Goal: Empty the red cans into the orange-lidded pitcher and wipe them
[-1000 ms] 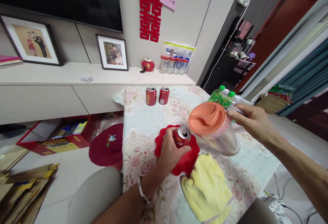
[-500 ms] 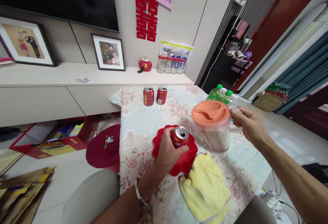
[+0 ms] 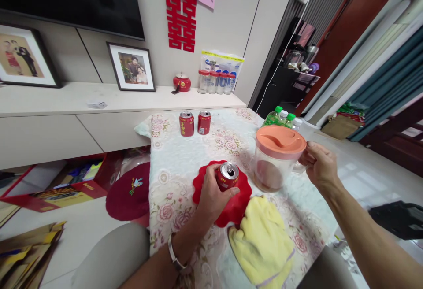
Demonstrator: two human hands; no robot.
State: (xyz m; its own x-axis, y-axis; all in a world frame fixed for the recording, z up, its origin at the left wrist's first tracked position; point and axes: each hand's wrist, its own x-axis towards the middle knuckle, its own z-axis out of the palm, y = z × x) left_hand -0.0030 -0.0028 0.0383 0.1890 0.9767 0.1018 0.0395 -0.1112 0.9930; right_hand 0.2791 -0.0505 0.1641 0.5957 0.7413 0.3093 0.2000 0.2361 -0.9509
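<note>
My left hand (image 3: 213, 192) is wrapped around the side of a red drink can (image 3: 228, 178). The can stands over a red scalloped plate (image 3: 243, 201), with its silver top and tab facing up. On the right, my right hand (image 3: 319, 163) grips the handle of a clear plastic pitcher (image 3: 269, 168) with an orange lid (image 3: 280, 138). The pitcher leans slightly, its lid toward my right hand and its base toward the plate. Whether the base touches the tablecloth I cannot tell. A crumpled yellow cloth (image 3: 264, 240) lies just in front of the plate.
Two more red cans, a left one (image 3: 187, 124) and a right one (image 3: 204, 123), stand at the back of the flowered tablecloth (image 3: 175, 165). Bottles with green and white caps (image 3: 276, 116) are behind the pitcher. A maroon round stool (image 3: 127, 192) is left of the table.
The pitcher's lid has swung right and its base left, so its lean has reversed. My left hand stays on the can. The whole view has shifted slightly.
</note>
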